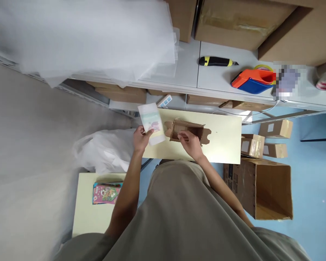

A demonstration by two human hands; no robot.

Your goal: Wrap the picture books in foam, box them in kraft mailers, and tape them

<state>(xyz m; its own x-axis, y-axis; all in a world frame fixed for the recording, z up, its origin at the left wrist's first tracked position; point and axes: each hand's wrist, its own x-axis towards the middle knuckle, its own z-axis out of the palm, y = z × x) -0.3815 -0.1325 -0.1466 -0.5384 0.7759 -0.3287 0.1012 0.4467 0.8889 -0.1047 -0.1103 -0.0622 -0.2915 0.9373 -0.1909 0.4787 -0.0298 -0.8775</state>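
My left hand (141,137) grips a flat packet (152,123) in whitish translucent wrapping, with its thumb on top. A blurred green, pink and yellow print shows through the wrapping. Over a small open cardboard box (205,136) is my right hand (190,143), its fingers bent and drawn together above the opening. What those fingers hold, if anything, is hidden. The box lies on a pale yellow board (225,139), its notched end flaps folded outward. The packet is just left of the box, apart from it.
A grey shelf (184,72) ahead carries white wrapping sheets (97,40), a black-and-yellow utility knife (216,61) and an orange-and-blue tape dispenser (252,81). Cardboard boxes (273,188) stand at right. Colourful booklets (105,194) lie on a lower-left surface, near a white plastic bag (103,148).
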